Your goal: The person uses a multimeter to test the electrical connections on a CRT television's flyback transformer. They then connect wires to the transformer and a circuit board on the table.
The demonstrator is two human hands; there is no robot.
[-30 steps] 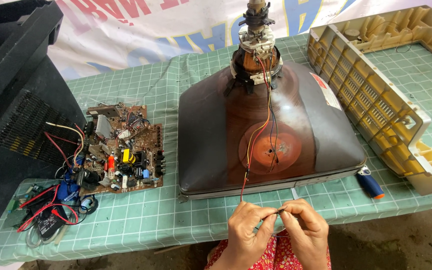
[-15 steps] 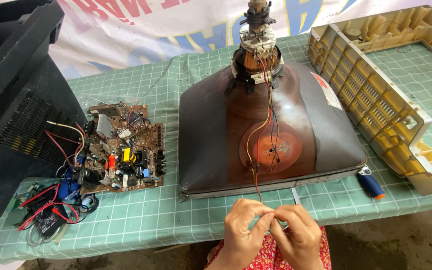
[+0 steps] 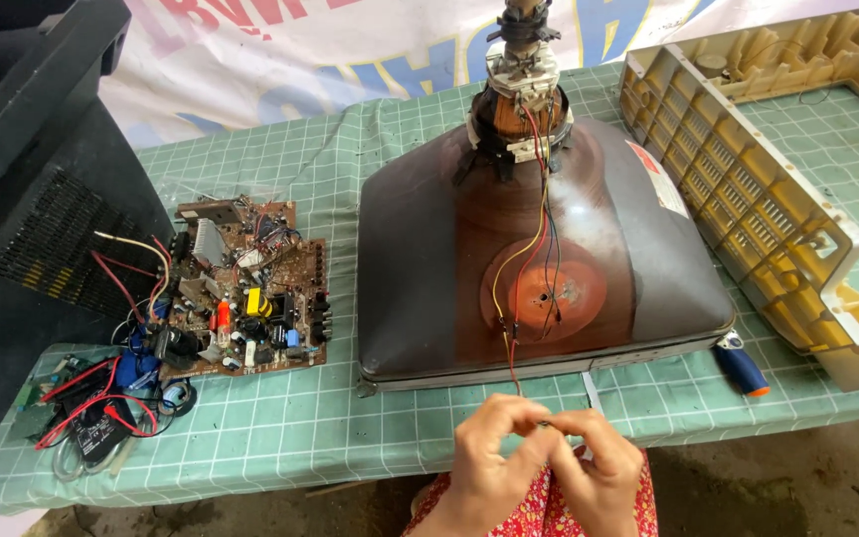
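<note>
Both hands pinch the wire ends together.
Left hand (image 3: pixel 489 452) and right hand (image 3: pixel 599 467) meet just below the picture tube (image 3: pixel 539 249), twisting its wires (image 3: pixel 511 338); next needs steady fingers.

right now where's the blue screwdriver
In the head view the blue screwdriver lies on the green mat, right of the picture tube, beside the beige casing.

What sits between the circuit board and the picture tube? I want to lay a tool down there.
In the head view, only bare green grid mat lies between the circuit board and the picture tube; the two stand apart.
</note>
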